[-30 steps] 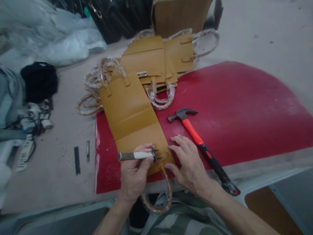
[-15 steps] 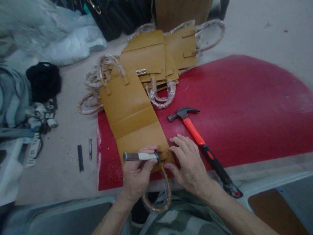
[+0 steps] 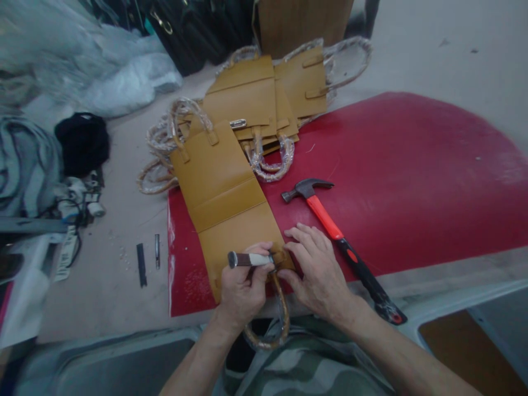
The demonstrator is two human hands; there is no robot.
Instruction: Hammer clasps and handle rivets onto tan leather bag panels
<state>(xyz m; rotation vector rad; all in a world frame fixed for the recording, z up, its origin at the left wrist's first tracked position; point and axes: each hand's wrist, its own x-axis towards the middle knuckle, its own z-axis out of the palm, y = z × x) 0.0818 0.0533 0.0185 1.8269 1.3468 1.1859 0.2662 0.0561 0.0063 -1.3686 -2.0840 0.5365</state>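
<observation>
My left hand (image 3: 243,289) grips a hand punch (image 3: 249,260) with a dark handle, a metal cap and a white wrapped section. The punch is tilted, and its working end meets the strap tab of a tan leather bag panel (image 3: 237,236). My right hand (image 3: 315,269) pinches the panel's near right corner beside that tab, thumb below and fingers above. From the tab a plastic-wrapped loop handle (image 3: 284,313) hangs over the table edge. Right of the panel lies a claw hammer (image 3: 328,217) with a red and black grip.
A red mat (image 3: 396,187) lies beneath the work. Several tan bag panels (image 3: 243,99) with wrapped handles are piled behind. A black strip (image 3: 141,265) and a small metal rod (image 3: 157,251) rest at left, near a black bundle (image 3: 82,143). Clear plastic (image 3: 124,71) heaps up at back left.
The punch and my left hand have shifted right along the tab, and the punch's capped end now points more toward me. My right hand stays at the panel corner.
</observation>
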